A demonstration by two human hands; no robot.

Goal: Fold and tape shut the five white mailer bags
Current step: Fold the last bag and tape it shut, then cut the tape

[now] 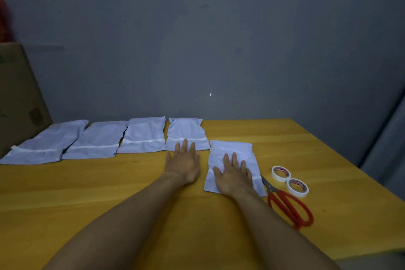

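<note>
- The red-handled scissors (289, 206) lay shut on the yellow wooden table (109, 193), blades pointing away from the person.
- Just left of the scissors lay the nearest white mailer bag (232, 151), its right edge meeting the blade tips. I could not tell whether the tips slid under it.
- The right hand (234, 177) rested flat on that bag, palm down, fingers straight and slightly spread.
- Further left of the scissors, the left hand (184, 164) lay flat on the bare table, fingers straight and close together. Its fingertips touched the near edge of the rightmost bag in the row (186, 131).
- That row of four white mailer bags (144, 136) ran far left of the scissors and beyond them, along the table's far edge, flaps unfolded.
- Two rolls of white tape (281, 173) sat just right of the scissors' blades, touching each other.
- A cardboard box (17, 94) stood farthest left of the scissors, behind the row.
</note>
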